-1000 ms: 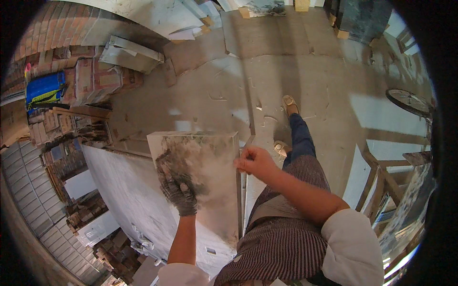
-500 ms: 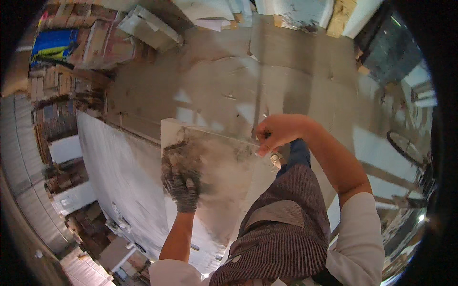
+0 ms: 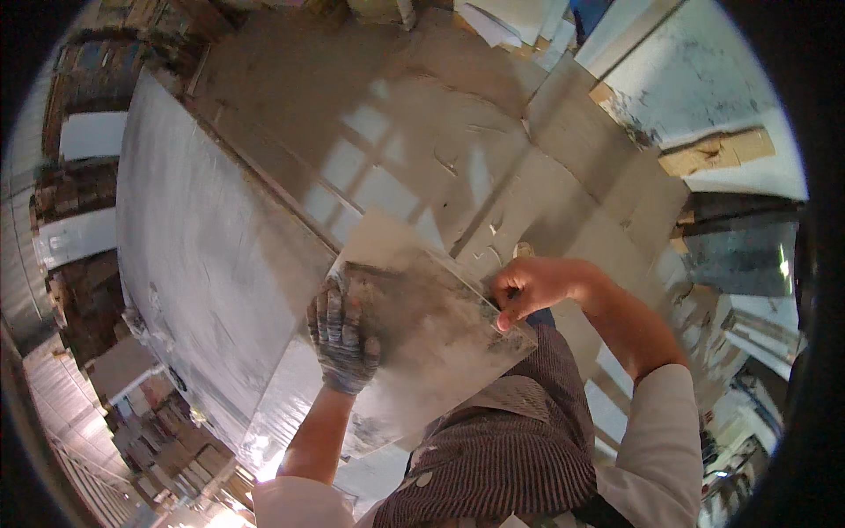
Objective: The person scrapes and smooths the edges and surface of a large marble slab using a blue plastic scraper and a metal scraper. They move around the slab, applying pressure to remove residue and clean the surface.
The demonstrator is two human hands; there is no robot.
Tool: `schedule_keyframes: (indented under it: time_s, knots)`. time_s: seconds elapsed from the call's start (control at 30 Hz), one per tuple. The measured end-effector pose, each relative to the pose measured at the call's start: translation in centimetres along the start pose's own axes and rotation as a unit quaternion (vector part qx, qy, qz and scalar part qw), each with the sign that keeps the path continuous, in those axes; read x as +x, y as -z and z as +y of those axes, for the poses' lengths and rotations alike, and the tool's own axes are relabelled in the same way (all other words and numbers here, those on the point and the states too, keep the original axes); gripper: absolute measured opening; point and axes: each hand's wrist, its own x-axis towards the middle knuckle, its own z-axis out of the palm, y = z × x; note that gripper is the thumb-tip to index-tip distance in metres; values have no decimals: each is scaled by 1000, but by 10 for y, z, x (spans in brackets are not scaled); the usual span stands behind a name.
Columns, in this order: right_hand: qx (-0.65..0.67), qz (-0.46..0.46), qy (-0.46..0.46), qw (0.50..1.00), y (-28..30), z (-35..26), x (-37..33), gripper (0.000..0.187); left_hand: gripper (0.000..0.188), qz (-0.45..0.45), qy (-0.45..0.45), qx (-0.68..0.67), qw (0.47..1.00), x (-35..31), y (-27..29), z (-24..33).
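Note:
A flat rectangular panel [image 3: 431,370], pale with dark smudges and dusty patches, lies tilted in front of my waist and partly over a large table. Its material is unclear. My left hand [image 3: 341,339], in a dirty grey knit glove, rests on the panel's left part with the fingers stretched out. At the panel's right edge is my bare right hand [image 3: 521,292], its fingers curled and the thumb pressed in by the edge. Whatever sits inside that pinch is hidden. A striped apron [image 3: 502,440] covers my front, close to the panel's near edge.
The large grey-white tabletop [image 3: 194,264] extends along the left. Stacked boards and boxes [image 3: 84,290] stand beyond it. Dusty floor [image 3: 422,106] with light patches spreads ahead. Large sheets [image 3: 695,79] lean at the far right, with cardboard [image 3: 717,151] at their foot.
The panel has turned clockwise, its near right corner now over my apron. My right hand has shifted slightly right and nearer along its edge. The view has swung too.

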Motion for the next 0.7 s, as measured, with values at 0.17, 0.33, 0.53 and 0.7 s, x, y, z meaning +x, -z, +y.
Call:
schedule_keyframes:
  time_s: [0.17,0.33,0.53,0.7]
  knots:
    - [-35,4,-8,999,44,-37,65,35,57,5,43,-3,999,-2,-5,-1]
    - [-24,103,81,991,79,-61,139,37,56,-1,59,-11,998,2,-4,-1]
    - [-64,56,-4,996,45,-33,81,40,56,-10,74,-2,997,3,-4,-1]
    - [66,35,-47,996,7,12,20,29,54,-1,90,-12,996,0,-6,1]
